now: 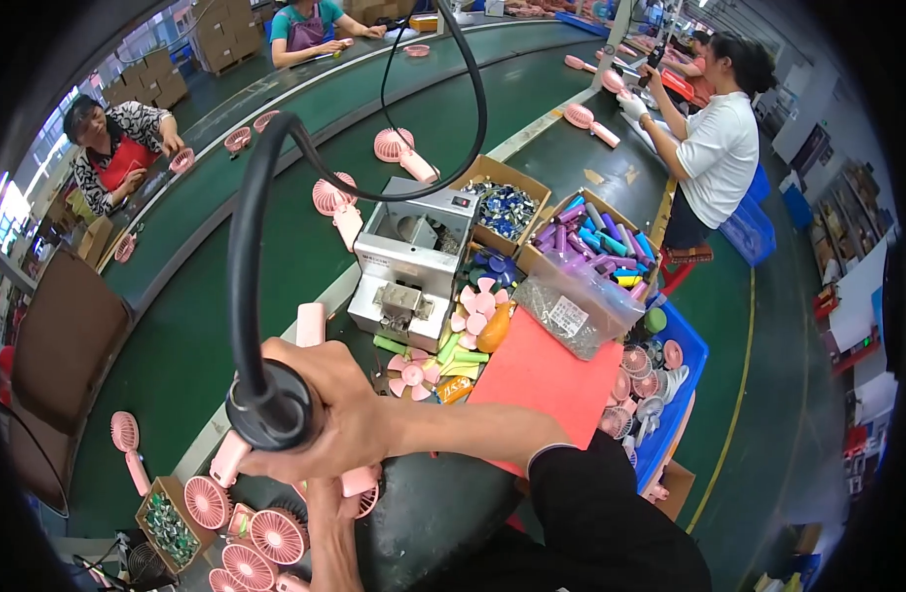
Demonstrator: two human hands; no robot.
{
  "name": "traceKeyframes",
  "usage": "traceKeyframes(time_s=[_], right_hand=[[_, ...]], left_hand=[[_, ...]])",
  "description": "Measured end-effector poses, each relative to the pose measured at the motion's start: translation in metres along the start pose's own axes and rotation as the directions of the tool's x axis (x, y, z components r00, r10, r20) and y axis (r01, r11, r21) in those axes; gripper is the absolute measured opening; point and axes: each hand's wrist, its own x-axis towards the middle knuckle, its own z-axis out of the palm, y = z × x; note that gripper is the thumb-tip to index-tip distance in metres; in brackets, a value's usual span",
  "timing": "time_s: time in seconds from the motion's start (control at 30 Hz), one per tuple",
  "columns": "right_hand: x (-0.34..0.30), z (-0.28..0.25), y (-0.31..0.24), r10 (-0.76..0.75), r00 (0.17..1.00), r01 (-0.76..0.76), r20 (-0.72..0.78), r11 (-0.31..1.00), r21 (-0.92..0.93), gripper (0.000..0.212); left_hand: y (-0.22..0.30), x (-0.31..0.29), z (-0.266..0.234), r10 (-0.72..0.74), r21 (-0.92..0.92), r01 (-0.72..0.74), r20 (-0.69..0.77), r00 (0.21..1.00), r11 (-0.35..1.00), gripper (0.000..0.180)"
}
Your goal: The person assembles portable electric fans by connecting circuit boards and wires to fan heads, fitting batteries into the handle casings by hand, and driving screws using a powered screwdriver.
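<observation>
My right hand (325, 405) is closed round a black electric screwdriver (275, 407), seen almost end-on from above, its thick cable arching upward. My left hand (331, 493) lies directly under the right one; its fingers are hidden. Beside the left wrist a pink plastic part (360, 481) shows, and a pink fan handle (230, 458) pokes out left of the right hand. Whether the left hand grips either, I cannot tell. Pink handheld fans (278, 536) crowd the bench at lower left. A pink casing (311, 324) lies just beyond my right hand.
A grey metal machine (408, 261) stands ahead, near boxes of batteries (596, 237) and small parts (507, 209). A red sheet (546, 380) and blue bin (685, 395) are right. Fans lie on the green conveyor (275, 261). Co-workers sit across it and at right.
</observation>
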Motion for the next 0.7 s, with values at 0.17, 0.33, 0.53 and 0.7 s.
traceKeyframes(time_s=[0.17, 0.33, 0.53, 0.7], right_hand=[[0.000, -0.029, -0.021, 0.219, 0.963, -0.151, -0.159, 0.923, 0.355, 0.040], [0.018, -0.039, -0.027, 0.269, 0.945, -0.099, -0.188, 0.780, 0.618, 0.029], [0.012, -0.061, -0.037, 0.287, 0.941, -0.136, -0.178, 0.805, 0.577, 0.055], [0.019, -0.057, -0.026, 0.172, 0.968, -0.057, -0.180, 0.858, 0.511, 0.056]], left_hand=[[0.005, -0.009, 0.022, 0.135, 0.165, -0.130, -0.023, 0.991, 0.978, 0.034], [0.028, -0.027, 0.014, 0.331, 0.343, -0.304, -0.020, 0.944, 0.889, 0.048], [0.040, -0.024, 0.028, 0.477, 0.757, -0.315, 0.006, 0.879, 0.573, 0.069], [0.042, -0.031, 0.013, 0.363, 0.411, -0.315, -0.041, 0.931, 0.855, 0.035]])
